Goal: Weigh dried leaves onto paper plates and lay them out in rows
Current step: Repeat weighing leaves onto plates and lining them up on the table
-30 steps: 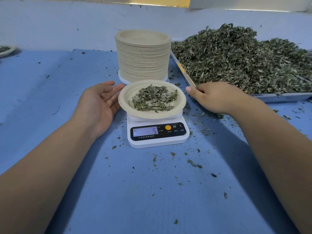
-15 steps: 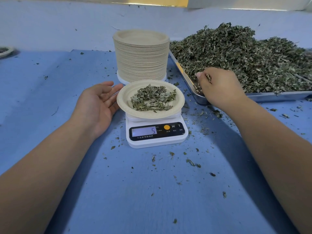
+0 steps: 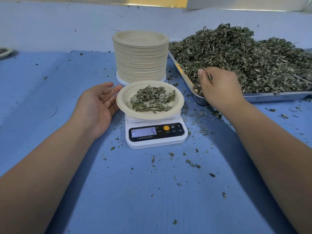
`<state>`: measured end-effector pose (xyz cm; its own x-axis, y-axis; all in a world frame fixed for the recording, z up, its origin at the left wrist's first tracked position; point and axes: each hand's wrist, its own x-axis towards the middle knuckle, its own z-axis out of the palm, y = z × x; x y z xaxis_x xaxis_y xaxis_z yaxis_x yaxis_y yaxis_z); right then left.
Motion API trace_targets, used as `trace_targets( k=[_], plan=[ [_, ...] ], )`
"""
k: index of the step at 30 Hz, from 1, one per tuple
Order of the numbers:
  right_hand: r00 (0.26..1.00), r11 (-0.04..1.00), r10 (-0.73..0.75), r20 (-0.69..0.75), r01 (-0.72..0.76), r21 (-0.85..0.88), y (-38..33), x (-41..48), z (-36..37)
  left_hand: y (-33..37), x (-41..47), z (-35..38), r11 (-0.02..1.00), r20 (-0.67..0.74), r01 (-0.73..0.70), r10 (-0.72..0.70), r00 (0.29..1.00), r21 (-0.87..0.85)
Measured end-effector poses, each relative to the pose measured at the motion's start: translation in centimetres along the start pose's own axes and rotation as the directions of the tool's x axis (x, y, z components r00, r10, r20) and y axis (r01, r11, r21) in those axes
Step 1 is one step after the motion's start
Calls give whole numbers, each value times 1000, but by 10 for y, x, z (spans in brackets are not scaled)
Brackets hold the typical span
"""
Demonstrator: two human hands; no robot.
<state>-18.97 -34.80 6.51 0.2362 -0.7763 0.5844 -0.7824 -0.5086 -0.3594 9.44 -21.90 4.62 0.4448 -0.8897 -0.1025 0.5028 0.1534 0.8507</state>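
Observation:
A beige paper plate (image 3: 124,100) with a small heap of dried leaves (image 3: 152,98) sits on a white kitchen scale (image 3: 156,132) whose display reads 5. My left hand (image 3: 97,105) lies open beside the plate's left rim, palm up, fingertips near the rim. My right hand (image 3: 219,88) reaches over the near left corner of a metal tray (image 3: 273,97) and pinches a few dried leaves from the big pile (image 3: 244,59).
A tall stack of paper plates (image 3: 141,56) stands right behind the scale. A filled plate (image 3: 5,52) shows at the far left edge. Loose leaf crumbs lie scattered on the blue cloth (image 3: 152,191) around the scale.
My right hand went from the cloth beside the scale up into the tray's corner and closed its fingers on some leaves. My left hand and the plate stayed put.

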Motion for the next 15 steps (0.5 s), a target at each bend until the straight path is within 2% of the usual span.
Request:
trace_targets(
  k=[6,10,15],
  plan=[
    [999,999,25,34,-24,-22,0,-1,0,0,-1,0,1000,-6,-3,3,1000,1],
    [999,999,40,-12,-40,21,-5,2,-6,0,-2,1,1000,-23,-4,4,1000,-3],
    [998,997,-7,-56,11,80,-35,10,-16,0,-2,3,1000,-38,-4,4,999,1]
  ],
)
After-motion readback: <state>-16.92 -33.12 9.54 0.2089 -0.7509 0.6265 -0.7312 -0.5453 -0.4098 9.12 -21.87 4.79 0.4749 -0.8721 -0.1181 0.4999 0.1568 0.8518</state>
